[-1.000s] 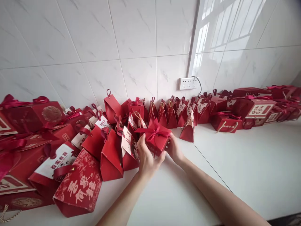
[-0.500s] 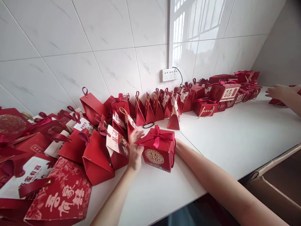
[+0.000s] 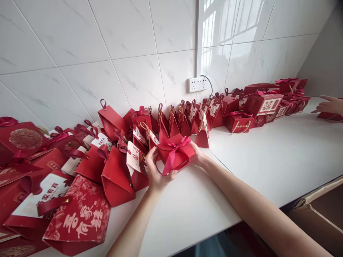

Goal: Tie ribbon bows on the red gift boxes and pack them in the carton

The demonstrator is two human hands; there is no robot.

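Between my two hands is a red gift box [image 3: 179, 149] with a pink ribbon bow on top, its top tilted toward me. My left hand [image 3: 158, 171] grips its near left side, with the fingers partly hidden. My right hand [image 3: 197, 153] holds the far right side, and most of its fingers are behind the box. Close by on the left stands a red gift bag [image 3: 118, 178] next to a box with a white printed label [image 3: 134, 157]. Just behind the held box, a small triangular box [image 3: 203, 134] stands upright on the white table [image 3: 187, 210].
Red gift boxes crowd the left side, including a floral one [image 3: 83, 214]. More stand along the tiled wall beneath a socket strip [image 3: 198, 84]. At far right another person's hand [image 3: 328, 105] is over a red box. An open cardboard carton [image 3: 318, 210] stands at lower right.
The held box has tipped, so its bow top now faces me and its round emblem is hidden. My left hand has shifted under its near side. The other person's hand has moved slightly.
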